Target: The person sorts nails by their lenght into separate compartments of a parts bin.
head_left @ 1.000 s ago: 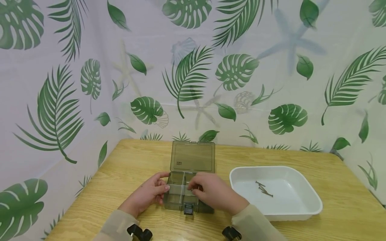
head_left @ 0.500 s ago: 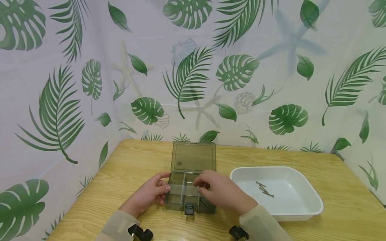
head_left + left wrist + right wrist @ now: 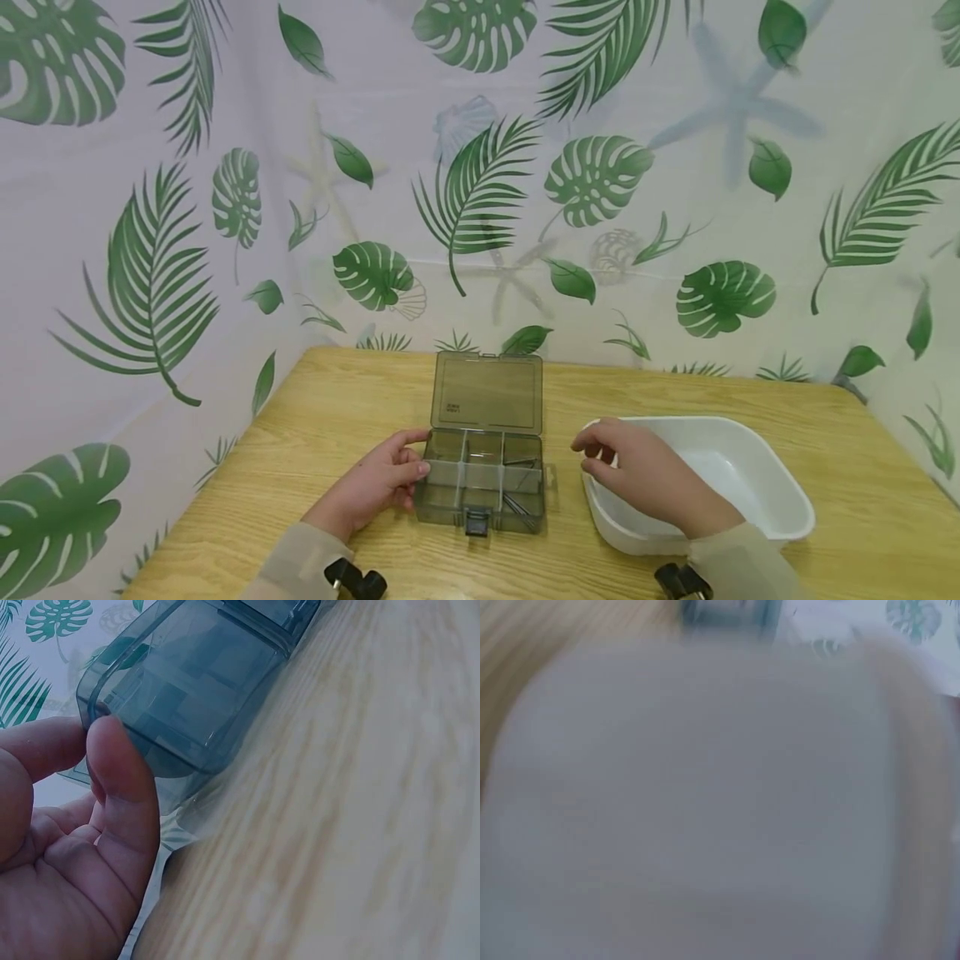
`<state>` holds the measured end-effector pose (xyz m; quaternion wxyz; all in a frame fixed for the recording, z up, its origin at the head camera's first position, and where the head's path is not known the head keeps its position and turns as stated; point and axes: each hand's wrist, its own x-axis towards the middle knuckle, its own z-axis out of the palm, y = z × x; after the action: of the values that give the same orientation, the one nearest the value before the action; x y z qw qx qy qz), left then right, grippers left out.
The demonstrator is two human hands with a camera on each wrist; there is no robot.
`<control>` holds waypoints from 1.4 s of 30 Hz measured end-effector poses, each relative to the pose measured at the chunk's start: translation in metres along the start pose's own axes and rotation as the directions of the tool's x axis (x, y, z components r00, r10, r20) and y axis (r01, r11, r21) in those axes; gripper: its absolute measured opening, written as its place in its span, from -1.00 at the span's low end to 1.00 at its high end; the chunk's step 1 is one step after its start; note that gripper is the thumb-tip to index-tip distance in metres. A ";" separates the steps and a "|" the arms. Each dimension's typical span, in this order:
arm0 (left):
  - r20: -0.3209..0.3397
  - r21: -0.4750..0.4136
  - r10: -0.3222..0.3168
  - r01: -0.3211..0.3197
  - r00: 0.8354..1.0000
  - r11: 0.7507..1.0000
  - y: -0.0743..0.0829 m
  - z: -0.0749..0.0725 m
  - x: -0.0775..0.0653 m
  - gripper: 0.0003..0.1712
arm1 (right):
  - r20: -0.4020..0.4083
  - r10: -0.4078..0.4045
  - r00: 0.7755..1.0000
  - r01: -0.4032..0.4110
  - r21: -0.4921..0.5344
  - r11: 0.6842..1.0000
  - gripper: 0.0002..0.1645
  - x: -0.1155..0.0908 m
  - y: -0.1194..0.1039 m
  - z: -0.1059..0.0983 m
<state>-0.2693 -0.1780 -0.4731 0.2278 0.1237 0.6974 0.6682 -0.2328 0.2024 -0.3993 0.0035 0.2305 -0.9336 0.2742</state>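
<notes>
A smoky see-through compartment box [image 3: 480, 521] lies on the table with its lid [image 3: 487, 392] raised at the back. My left hand [image 3: 378, 475] grips its left side wall, thumb and finger pinching the edge; the left wrist view shows the thumb [image 3: 124, 765] against the plastic. Thin dark nails or screws [image 3: 519, 508] lie in the front right compartment, others [image 3: 521, 463] in the one behind. Over the left part of the white tray [image 3: 795, 521] hovers my right hand [image 3: 645, 475], fingers loosely bent, nothing visible in them. It hides the tray's screws.
The wooden table [image 3: 352, 392] bears the box and, to its right, the tray. A leaf-print cloth [image 3: 495, 167] hangs behind and at the left. Blurred white tray wall [image 3: 705, 787] fills most of the right wrist view.
My right hand has left the box and moved right to above the tray, uncovering the right compartments and their contents. The left hand keeps its grip on the box.
</notes>
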 end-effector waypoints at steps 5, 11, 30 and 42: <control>-0.003 0.000 0.000 0.000 1.000 1.000 0.000 0.000 0.002 -0.23 | 0.028 0.090 0.996 -0.090 -0.022 0.996 -0.81 -0.017 0.036 -0.014; -0.006 -0.004 -0.005 0.005 1.000 1.000 -0.001 0.000 0.002 -0.24 | 0.077 0.180 0.981 -0.174 -0.070 0.982 -0.84 -0.035 0.072 -0.021; -0.005 -0.005 0.001 -0.001 1.000 1.000 0.000 0.002 0.000 -0.23 | 0.176 0.275 0.945 -0.255 -0.128 0.958 -0.79 -0.041 0.101 -0.021; -0.001 -0.012 0.003 -0.003 1.000 1.000 0.001 0.002 -0.001 -0.22 | 0.156 0.251 0.955 -0.219 -0.194 0.956 -0.75 -0.044 0.099 -0.016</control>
<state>-0.2676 -0.1763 -0.4720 0.2275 0.1229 0.6932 0.6728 -0.2381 0.3026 -0.4419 -0.0929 0.1400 -0.9714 0.1679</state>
